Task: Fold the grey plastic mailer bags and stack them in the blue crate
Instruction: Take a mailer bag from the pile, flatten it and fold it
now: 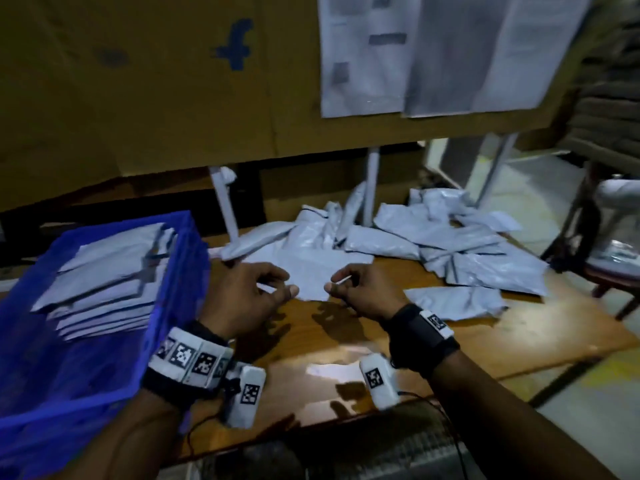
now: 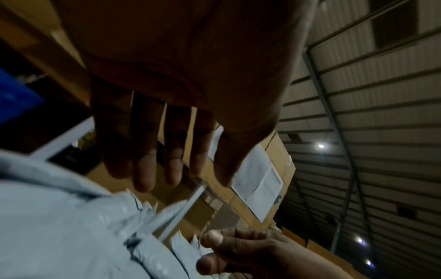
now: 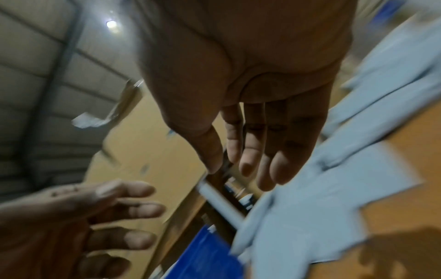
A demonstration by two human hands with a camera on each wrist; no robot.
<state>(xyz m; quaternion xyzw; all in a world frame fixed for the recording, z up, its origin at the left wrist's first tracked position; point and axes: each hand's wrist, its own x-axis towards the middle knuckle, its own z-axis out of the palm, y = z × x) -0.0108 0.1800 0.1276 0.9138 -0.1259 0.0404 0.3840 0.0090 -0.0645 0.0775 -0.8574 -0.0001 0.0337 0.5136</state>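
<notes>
**A:** Where are your hands right now?

**B:** Both hang over the near middle of the wooden table, close together. My left hand is just right of the blue crate, fingers loosely curled and apart, holding nothing. The left wrist view shows the same: my fingers hang relaxed, with gaps between them.

**A:** And the right one?

**B:** My right hand is beside it, fingers bent a little and relaxed. In the head view the fingertips sit over the near edge of a flat grey mailer bag, but I cannot tell whether they touch it. The right wrist view shows the fingers hanging loosely, with nothing between them.

**A:** So where is that bag?

**B:** Flat on the table, just beyond both hands, between them and the heap.

**A:** What heap?

**B:** A loose pile of unfolded mailer bags spread across the far right of the table, some overlapping, some crumpled. One more bag lies apart, to the right of my right hand.

**A:** Anything in the crate?

**B:** Yes, a stack of folded bags lies inside it, on the left side of the table.

**A:** What is behind all this?

**B:** Big cardboard boxes at the far edge, one with white printed sheets stuck to it.
</notes>
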